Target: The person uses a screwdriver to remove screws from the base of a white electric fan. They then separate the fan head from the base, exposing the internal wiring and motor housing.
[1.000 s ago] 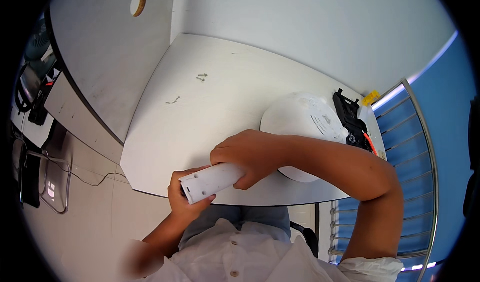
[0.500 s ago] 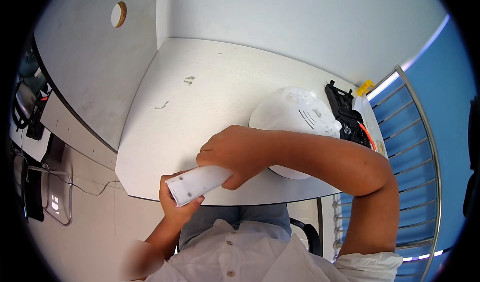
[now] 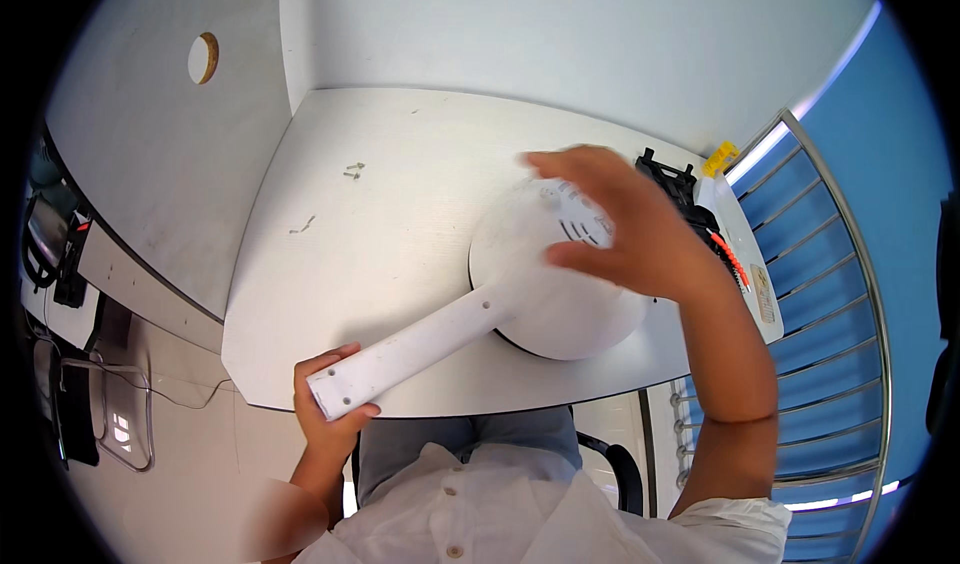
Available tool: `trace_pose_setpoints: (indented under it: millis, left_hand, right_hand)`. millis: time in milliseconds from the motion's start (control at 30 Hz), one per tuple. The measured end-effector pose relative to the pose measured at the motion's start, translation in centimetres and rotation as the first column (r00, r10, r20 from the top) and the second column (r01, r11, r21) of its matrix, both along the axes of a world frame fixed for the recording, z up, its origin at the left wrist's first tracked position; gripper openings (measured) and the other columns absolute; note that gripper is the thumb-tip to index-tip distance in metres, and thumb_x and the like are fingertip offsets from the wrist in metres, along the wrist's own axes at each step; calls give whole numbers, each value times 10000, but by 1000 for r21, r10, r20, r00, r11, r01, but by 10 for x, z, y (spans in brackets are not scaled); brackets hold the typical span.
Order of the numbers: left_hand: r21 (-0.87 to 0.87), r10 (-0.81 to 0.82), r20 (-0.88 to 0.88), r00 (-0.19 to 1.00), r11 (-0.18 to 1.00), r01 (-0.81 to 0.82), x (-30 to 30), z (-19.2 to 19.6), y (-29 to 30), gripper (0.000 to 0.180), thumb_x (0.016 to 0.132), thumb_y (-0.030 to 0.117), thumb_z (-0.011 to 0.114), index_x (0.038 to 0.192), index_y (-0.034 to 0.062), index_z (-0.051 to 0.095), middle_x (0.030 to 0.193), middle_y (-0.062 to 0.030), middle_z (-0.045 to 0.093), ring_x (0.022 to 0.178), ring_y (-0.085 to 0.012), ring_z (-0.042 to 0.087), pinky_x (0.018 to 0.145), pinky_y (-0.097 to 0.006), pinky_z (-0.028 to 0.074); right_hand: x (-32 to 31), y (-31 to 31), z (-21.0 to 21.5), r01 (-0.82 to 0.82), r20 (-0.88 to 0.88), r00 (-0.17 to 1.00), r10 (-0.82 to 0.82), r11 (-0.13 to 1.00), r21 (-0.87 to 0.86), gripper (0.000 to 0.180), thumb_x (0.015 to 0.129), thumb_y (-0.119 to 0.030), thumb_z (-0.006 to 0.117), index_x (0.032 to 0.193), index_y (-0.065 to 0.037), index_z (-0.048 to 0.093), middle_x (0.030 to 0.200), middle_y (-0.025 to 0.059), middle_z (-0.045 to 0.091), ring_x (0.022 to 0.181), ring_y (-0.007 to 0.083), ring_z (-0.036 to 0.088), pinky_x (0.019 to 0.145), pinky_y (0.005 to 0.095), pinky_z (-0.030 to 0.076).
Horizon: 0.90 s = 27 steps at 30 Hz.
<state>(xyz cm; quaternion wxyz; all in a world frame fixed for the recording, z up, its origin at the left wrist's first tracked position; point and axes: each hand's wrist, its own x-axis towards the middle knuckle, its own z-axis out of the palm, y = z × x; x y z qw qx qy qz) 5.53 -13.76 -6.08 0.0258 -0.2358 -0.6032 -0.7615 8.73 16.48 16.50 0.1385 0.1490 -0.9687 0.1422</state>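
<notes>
White wall (image 3: 560, 44) and steel railing (image 3: 886, 384) are seen bordering a pale desk (image 3: 410, 224), over which a white long-handled appliance (image 3: 465, 316) is laid diagonally, its round, slotted head (image 3: 560, 319) apparently rested at the right and its handle (image 3: 400, 360) angled toward the near edge. The handle's end is gripped by the left hand (image 3: 322, 432); the right hand (image 3: 635, 229), blurred, is held open over the head, and whether contact is made cannot be told. Loose screws (image 3: 354, 167) are scattered at the left, and a black tool case (image 3: 665, 176) is placed beyond the head. Should the left grip be loosened, the handle could be dropped against the edge; were the appliance swung leftward, screws might be knocked away and lost.
</notes>
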Motion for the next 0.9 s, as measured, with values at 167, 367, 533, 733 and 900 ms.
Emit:
trace_pose_setpoints:
  millis: [167, 367, 533, 733, 900]
  left_hand:
    - [-514, 73, -316, 946, 825, -235, -16, 13, -21, 581, 570, 321, 829, 980, 20, 548, 1148, -134, 576, 1206, -346, 428, 972, -452, 363]
    - [-605, 124, -227, 966, 759, -240, -15, 22, -24, 551, 572, 341, 804, 946, 19, 561, 1175, -131, 556, 1287, -374, 326, 1000, -472, 321]
    - [-649, 145, -212, 966, 719, -250, -21, 26, -25, 617, 598, 426, 772, 983, 7, 535, 1232, -150, 503, 1300, -364, 312, 1020, -463, 302]
    - [-697, 146, -130, 981, 691, -195, -22, 33, -28, 956, 595, 609, 726, 1262, -6, 429, 1296, -170, 452, 1288, -344, 342, 1058, -505, 231]
    - [-879, -152, -436, 887, 283, -383, -7, 81, 13, 906, 581, 526, 747, 1281, 42, 438, 1331, -133, 448, 1270, -358, 355, 1073, -542, 172]
  right_hand:
    - [80, 72, -36, 394, 13, 897, -441, 789, -472, 512, 795, -191, 632, 1264, -57, 476, 1169, 93, 544, 1116, 196, 477, 920, 336, 393]
    - [120, 117, -131, 427, 176, 834, -522, 409, -807, 457, 857, -189, 568, 1278, -53, 456, 1226, 72, 513, 1126, 165, 458, 873, 281, 409]
    - [110, 118, -157, 347, 177, 911, -374, 458, -818, 502, 882, -230, 548, 1323, -44, 395, 1340, 103, 423, 1207, 241, 415, 960, 357, 390]
    - [81, 134, -144, 357, 191, 908, -372, 452, -818, 526, 933, -408, 431, 1325, -60, 400, 1336, 94, 431, 1238, 216, 383, 1023, 364, 300]
    - [48, 156, -140, 362, 290, 924, -250, 324, -874, 567, 947, -502, 331, 1324, -88, 415, 1308, 88, 466, 1224, 192, 396, 1011, 370, 301]
